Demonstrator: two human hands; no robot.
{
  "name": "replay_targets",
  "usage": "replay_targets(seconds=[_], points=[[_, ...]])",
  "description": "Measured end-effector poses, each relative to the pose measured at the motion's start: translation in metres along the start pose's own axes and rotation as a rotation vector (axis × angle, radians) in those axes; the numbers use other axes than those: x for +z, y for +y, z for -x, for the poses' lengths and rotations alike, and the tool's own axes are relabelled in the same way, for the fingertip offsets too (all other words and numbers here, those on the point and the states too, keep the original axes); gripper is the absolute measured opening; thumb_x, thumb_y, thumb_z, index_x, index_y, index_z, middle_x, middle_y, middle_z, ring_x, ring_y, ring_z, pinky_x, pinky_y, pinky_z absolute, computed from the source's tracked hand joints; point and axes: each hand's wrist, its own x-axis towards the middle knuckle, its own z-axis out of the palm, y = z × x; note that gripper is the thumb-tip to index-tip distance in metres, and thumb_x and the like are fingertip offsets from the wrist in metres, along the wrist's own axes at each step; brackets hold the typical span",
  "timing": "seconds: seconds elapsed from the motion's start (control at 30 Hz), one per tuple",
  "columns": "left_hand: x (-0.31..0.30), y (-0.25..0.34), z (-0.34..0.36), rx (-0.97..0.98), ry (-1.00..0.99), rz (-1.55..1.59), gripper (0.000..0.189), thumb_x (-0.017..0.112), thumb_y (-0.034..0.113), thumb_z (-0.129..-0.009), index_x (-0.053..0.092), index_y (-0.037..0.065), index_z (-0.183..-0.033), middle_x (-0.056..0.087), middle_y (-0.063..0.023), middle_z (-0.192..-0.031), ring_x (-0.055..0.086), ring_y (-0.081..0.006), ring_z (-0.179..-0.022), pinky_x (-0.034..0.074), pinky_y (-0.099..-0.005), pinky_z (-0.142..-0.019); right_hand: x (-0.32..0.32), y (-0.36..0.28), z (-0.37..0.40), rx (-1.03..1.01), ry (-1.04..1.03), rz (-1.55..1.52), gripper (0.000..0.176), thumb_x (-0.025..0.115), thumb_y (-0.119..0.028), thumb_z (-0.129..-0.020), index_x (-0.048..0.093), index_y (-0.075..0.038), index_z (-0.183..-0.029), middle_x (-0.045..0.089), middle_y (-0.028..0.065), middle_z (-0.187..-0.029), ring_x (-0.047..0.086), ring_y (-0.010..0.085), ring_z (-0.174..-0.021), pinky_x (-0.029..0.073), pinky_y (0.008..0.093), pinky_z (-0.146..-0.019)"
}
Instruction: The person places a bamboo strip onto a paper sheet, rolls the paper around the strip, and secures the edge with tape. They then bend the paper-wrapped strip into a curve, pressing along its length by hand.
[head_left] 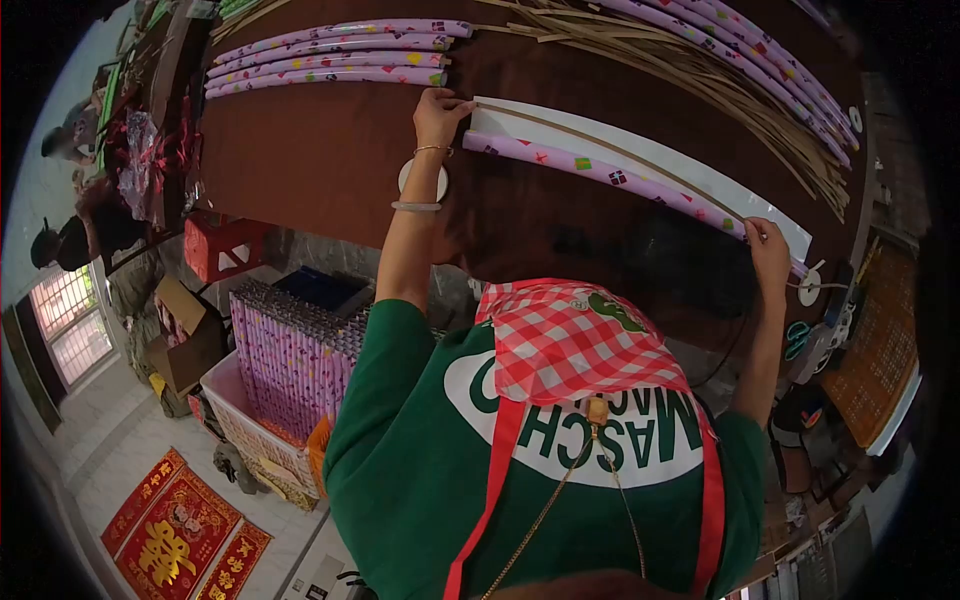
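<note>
A long sheet of purple patterned paper (pixel 560 158) lies on the brown table, its white underside (pixel 640 150) showing along the far side. A thin wooden strip (pixel 610 145) runs lengthwise over the white. My left hand (pixel 438 118) is closed at the strip's left end, thumb and fingers pinched at the sheet's corner. My right hand (pixel 768 255) is closed at the other end, its fingers bent over the strip and paper edge. A white round disc (pixel 424 182) is partly hidden under my left forearm.
Rolled purple tubes (pixel 330 60) lie at the back left, more tubes (pixel 740 60) at the back right. Loose wooden strips (pixel 700 85) spread behind the sheet. Scissors (pixel 796 340) are at right. A basket (pixel 260 435) of tubes and a red stool (pixel 215 245) stand left; other people are far left.
</note>
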Motion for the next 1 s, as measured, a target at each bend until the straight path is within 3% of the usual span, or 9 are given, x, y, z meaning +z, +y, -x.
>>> replay_targets(seconds=[0.73,1.0], points=[[0.005,0.007,0.000,-0.035,0.070,-0.134,0.055,0.080,0.027,-0.061,0.055,-0.006,-0.098,0.067,-0.0157,-0.088,0.065,-0.0223,-0.080,0.050,-0.0302,-0.072,0.006,0.007,-0.012,-0.004,0.027,0.014,0.024,0.055,-0.030,-0.087,0.064,-0.010,-0.096,0.062,0.0092,-0.094,0.060,0.0255,-0.087,0.045,0.0337,-0.075],[0.009,0.001,-0.003,-0.008,0.106,-0.127,0.051,0.081,0.022,-0.058,0.054,-0.004,-0.092,0.067,-0.0127,-0.077,0.065,-0.0234,-0.077,0.050,-0.0315,-0.071,0.004,0.001,-0.016,-0.015,0.028,0.060,0.026,0.056,-0.027,-0.087,0.064,-0.004,-0.098,0.062,0.0107,-0.090,0.060,0.0218,-0.082,0.046,0.0301,-0.075]])
